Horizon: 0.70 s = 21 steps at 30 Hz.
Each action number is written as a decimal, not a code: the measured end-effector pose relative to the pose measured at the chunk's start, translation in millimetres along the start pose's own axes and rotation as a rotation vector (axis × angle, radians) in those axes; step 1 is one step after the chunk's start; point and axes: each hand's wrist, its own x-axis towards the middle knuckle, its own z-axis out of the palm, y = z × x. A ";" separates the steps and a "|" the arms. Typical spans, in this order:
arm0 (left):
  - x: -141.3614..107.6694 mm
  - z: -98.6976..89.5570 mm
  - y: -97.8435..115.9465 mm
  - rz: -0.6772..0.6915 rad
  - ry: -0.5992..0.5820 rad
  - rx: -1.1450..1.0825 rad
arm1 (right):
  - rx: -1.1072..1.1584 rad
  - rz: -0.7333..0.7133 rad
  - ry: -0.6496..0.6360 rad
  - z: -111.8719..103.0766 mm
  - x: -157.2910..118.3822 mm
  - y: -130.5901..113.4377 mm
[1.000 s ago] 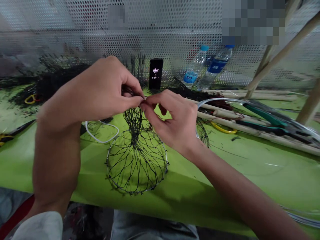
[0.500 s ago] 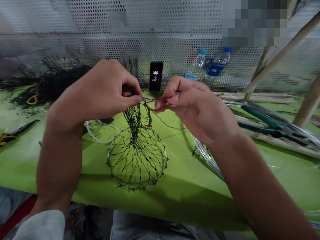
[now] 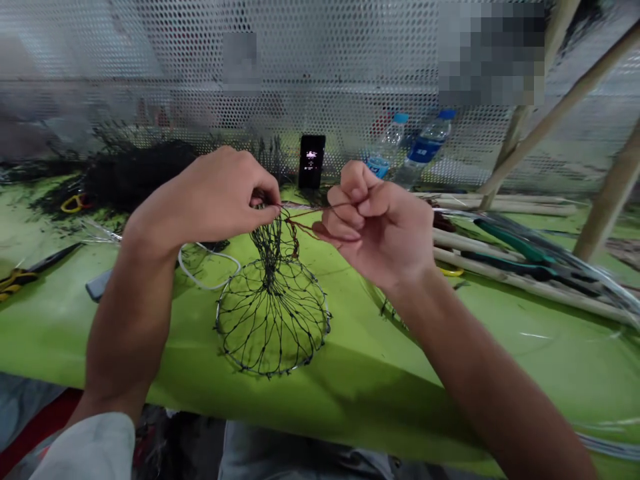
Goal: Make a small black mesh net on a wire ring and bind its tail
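Note:
A black knotted net (image 3: 271, 287) hangs gathered from above, its lower edge fixed round a wire ring (image 3: 327, 320) on the green table. My left hand (image 3: 215, 193) pinches the gathered top of the net between thumb and fingers. To its right, my right hand (image 3: 373, 220) is closed on a reddish-brown cord (image 3: 305, 213), which runs taut between the two hands. Some of that cord dangles in a twisted strand beside the net's neck. The net's top inside my left fingers is mostly hidden.
A phone (image 3: 311, 161) stands against the perforated metal screen, with bottles (image 3: 425, 148) to its right. Green-handled pliers (image 3: 515, 241) lie over wooden sticks (image 3: 535, 283) at right. At left are yellow-black pliers (image 3: 35, 270), a black net heap (image 3: 133, 175) and a white cord loop (image 3: 207, 287).
My right hand has turned and curled its fingers round the cord, drawing it out in longer, spread strands. My left hand keeps its pinch; the view has shifted slightly.

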 end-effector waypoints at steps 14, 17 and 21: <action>2.0 1.6 -13.0 0.022 -0.010 -0.098 | -0.265 0.214 -0.110 -18.3 3.0 -21.2; 2.2 1.1 -15.5 0.013 -0.028 -0.131 | -0.753 0.259 -0.160 -38.4 -8.0 -54.8; 2.7 1.4 -18.8 -0.004 -0.055 -0.133 | -1.172 0.050 0.131 -72.9 -26.5 -90.4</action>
